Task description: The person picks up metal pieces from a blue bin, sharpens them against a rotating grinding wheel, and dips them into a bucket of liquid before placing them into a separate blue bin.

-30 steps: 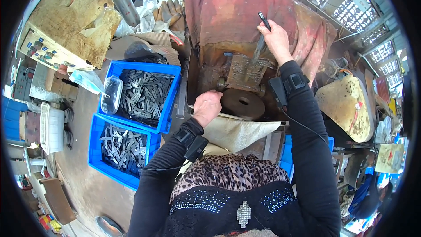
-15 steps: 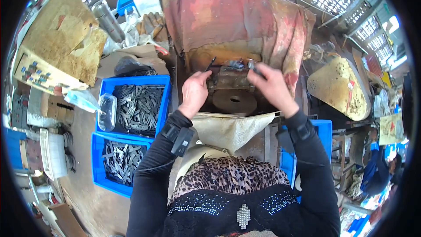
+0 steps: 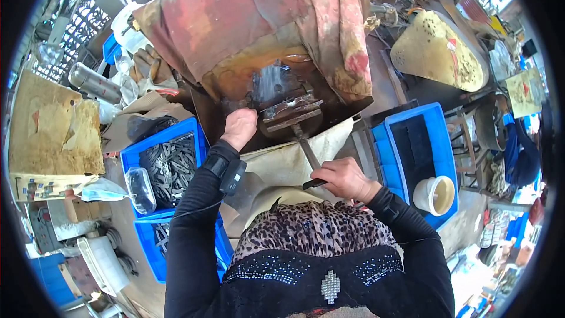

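Note:
In front of me stands a rusty machine with a metal clamping fixture (image 3: 292,112), under a stained red cloth cover (image 3: 235,15). Behind the fixture a wet, greyish surface (image 3: 273,82) shows, blurred. My left hand (image 3: 241,128) is closed at the fixture's left side; whatever its fingers grip is hidden. A metal lever (image 3: 307,152) runs from the fixture toward me. At its near end my right hand (image 3: 346,178) is closed round it, close to my lap. Out of the same fingers pokes a dark flat piece (image 3: 314,183).
On the left, a blue crate (image 3: 200,144) holds many dark metal pieces, with a clear plastic container (image 3: 140,191) at its edge; another blue crate (image 3: 147,253) sits nearer. At right is a blue crate (image 3: 440,141) with a whitish bucket (image 3: 434,194). A pale cloth (image 3: 282,162) hangs below the machine.
My right hand has come from the fixture down to the lever's near end. My left hand has drawn back slightly, and the dark strip at its fingers no longer shows. The view has turned.

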### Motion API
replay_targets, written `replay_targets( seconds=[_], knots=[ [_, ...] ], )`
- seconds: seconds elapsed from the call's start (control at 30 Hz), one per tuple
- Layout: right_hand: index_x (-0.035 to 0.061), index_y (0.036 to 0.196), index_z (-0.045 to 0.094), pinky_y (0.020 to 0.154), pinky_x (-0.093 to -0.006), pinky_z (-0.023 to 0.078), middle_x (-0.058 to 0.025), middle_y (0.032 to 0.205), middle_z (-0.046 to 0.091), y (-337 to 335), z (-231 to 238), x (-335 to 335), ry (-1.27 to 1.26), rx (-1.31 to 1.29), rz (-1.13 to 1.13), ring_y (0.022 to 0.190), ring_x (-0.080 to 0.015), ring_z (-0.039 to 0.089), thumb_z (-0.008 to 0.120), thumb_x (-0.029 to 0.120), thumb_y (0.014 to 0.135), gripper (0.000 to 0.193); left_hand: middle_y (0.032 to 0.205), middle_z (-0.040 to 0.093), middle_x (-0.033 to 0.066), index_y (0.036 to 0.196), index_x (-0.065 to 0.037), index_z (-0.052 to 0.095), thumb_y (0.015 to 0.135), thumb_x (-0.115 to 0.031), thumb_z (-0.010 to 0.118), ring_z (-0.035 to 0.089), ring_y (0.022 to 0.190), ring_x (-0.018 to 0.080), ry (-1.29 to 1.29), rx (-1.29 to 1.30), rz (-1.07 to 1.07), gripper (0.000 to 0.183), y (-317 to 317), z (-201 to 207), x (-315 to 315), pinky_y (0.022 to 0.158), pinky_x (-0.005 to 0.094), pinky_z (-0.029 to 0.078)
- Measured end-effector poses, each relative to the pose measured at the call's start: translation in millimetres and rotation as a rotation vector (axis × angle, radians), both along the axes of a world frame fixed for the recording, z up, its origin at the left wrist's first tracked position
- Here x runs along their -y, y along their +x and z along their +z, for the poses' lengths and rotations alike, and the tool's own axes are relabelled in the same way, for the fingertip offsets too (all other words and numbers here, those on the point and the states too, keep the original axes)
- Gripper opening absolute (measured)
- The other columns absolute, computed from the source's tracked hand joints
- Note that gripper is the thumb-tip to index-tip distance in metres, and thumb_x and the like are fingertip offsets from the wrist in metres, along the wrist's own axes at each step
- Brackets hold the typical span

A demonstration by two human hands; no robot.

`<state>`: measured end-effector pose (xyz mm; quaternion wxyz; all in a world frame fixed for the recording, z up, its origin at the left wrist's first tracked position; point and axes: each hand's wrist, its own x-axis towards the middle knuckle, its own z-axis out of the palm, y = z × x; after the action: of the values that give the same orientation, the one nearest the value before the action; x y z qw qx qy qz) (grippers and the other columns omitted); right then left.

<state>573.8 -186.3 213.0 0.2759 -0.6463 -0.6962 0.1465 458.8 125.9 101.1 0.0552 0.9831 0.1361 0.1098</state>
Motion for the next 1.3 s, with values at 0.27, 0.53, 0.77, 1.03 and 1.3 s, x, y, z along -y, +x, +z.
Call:
replay_targets(
  seconds=[0.27, 0.53, 0.77, 1.03, 1.3],
  knots=[
    [0.0085, 0.106, 0.063, 0.064, -0.0346, 0.050, -0.0065, 0.075, 0.064, 15, 12, -14, -0.329, -0.550, -0.182, 0.073, -0.0188, 0.067, 0.067, 0.014, 0.088, 0.020, 0.072, 0.065, 0.0171, 0.069, -0.006, 0.064, 0.084, -0.017, 0.060, 0.065, 0.071, 0.0362, -0.024, -0.102, -0.030, 0.018, -4, -26, -8, 0.063, 0.0464, 0.051],
    [-0.0004, 0.118, 0.053, 0.085, -0.0394, 0.055, -0.0137, 0.103, 0.066, 52, -7, -85, -0.038, -1.745, -0.486, 0.097, -0.0267, 0.067, 0.057, 0.006, 0.095, 0.024, 0.067, 0.060, 0.0176, 0.071, -0.004, 0.061, 0.087, -0.017, 0.060, 0.061, 0.068, 0.0378, -0.292, 0.356, 0.223, 0.020, -1, 93, 45, 0.061, 0.0465, 0.050],
    [0.0007, 0.118, 0.052, 0.093, -0.0410, 0.052, -0.0149, 0.110, 0.064, 27, -15, -144, 0.288, -1.942, -0.485, 0.104, -0.0275, 0.064, 0.055, 0.005, 0.096, 0.023, 0.073, 0.061, 0.0146, 0.075, -0.006, 0.060, 0.086, -0.016, 0.061, 0.062, 0.065, 0.0340, -0.159, 0.347, 0.193, 0.015, 20, 108, 99, 0.059, 0.0432, 0.050],
    [0.0030, 0.119, 0.053, 0.080, -0.0331, 0.055, -0.0103, 0.103, 0.066, 36, -12, -118, 0.184, -1.753, -0.405, 0.087, -0.0193, 0.066, 0.056, 0.008, 0.097, 0.023, 0.095, 0.067, 0.0113, 0.109, -0.005, 0.062, 0.089, -0.005, 0.057, 0.067, 0.072, 0.0213, -0.878, 0.222, 0.229, 0.020, 0, 111, 86, 0.060, 0.0364, 0.054],
    [0.0066, 0.119, 0.060, 0.064, -0.0228, 0.047, -0.0016, 0.084, 0.066, 36, 3, -51, -0.226, -1.069, -0.462, 0.071, -0.0074, 0.058, 0.063, 0.015, 0.094, 0.026, 0.104, 0.068, 0.0083, 0.130, -0.007, 0.055, 0.092, 0.003, 0.050, 0.068, 0.083, 0.0152, -1.412, 0.303, 0.354, 0.040, -11, 60, 6, 0.071, 0.0320, 0.056]
  ],
)
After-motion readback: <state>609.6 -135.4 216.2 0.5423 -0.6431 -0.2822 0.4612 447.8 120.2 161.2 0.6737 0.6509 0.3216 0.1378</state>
